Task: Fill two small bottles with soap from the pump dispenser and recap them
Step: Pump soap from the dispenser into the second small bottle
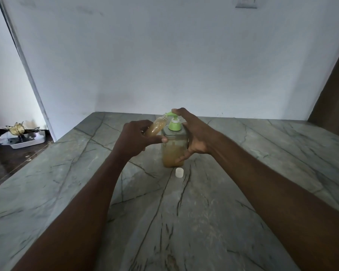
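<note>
Soap first, from the head view: the left hand (136, 138) grips a small bottle (156, 127), fingers and thumb curled round its body. It tilts the bottle so the open mouth sits right at the green spout of the pump dispenser (173, 151). Amber soap shows most of the way up the bottle. The right hand (196, 133) wraps the dispenser: thumb on the front of the clear body, a fingertip on top of the pump head (170, 114), the other fingers round the far side. The dispenser stands upright on the grey veined counter (243, 173), with amber soap inside. Just in front of it, apart from both hands, a small white cap (179, 172) lies on the stone. Far left, beyond the counter edge, a white tray (25, 141) holds blurred odds and ends.
</note>
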